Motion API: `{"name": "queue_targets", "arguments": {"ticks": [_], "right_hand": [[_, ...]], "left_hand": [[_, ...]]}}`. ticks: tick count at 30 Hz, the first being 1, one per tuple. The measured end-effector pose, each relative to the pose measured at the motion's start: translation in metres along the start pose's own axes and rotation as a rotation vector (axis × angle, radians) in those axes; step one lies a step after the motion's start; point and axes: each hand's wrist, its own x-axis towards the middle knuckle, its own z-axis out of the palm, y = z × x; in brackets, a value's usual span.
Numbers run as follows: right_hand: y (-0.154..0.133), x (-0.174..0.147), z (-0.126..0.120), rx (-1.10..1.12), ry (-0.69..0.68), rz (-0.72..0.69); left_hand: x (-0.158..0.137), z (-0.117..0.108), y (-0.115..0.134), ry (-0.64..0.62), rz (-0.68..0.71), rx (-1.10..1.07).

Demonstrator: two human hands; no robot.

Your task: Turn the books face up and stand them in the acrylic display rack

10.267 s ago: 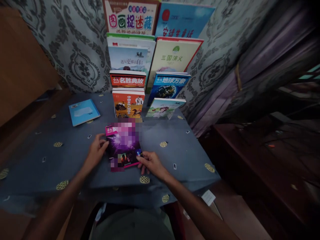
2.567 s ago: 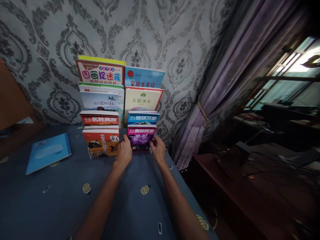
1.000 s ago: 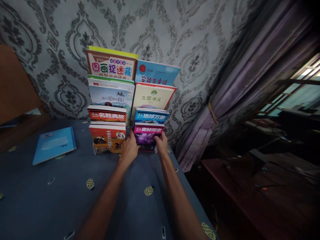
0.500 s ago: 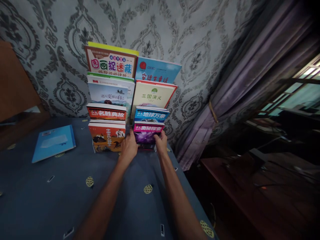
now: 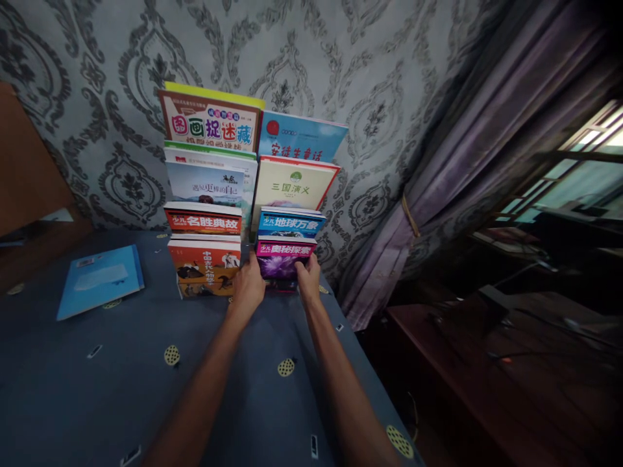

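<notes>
A purple book point(image 5: 276, 264) stands upright at the front of the right-hand row. Its left edge is gripped by my left hand point(image 5: 249, 284), whose fingertips are hidden between the two rows. My right hand point(image 5: 308, 275) clasps the right edge, thumb on the cover. Directly behind it are a blue book point(image 5: 291, 222), a cream book point(image 5: 289, 188) and a light blue book point(image 5: 304, 135). Close to my left hand is an orange book point(image 5: 204, 264), front of the left row. Behind that stand a red-topped book point(image 5: 207, 220), a pale landscape-cover book point(image 5: 207, 181) and a brown-bordered book point(image 5: 209, 123).
A blue book point(image 5: 100, 279) lies flat on the patterned bedcover point(image 5: 111, 389) at the left. Grey patterned wallpaper point(image 5: 360, 78) rises behind the rows. A tied purple curtain point(image 5: 384, 272) hangs at the right, beside a dark red table point(image 5: 452, 350) with cables.
The whole view has shifted slightly, so the books and hands appear a little further left. Both hands keep their places at the purple book's sides.
</notes>
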Motion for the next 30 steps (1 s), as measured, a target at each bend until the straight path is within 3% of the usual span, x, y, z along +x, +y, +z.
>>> {"name": "queue_targets", "arguments": {"ticks": [10,30], "right_hand": [[0.0012,-0.0044,0.0037,-0.061,0.040,-0.071],[-0.0041,-0.0017,0.0046,0.040,0.045,-0.046]], "left_hand": [[-0.0017,0.0026,-0.0006,-0.003,0.023,0.045],[-0.0028,0.0010,0.0019,-0.003,-0.023,0.009]]}}
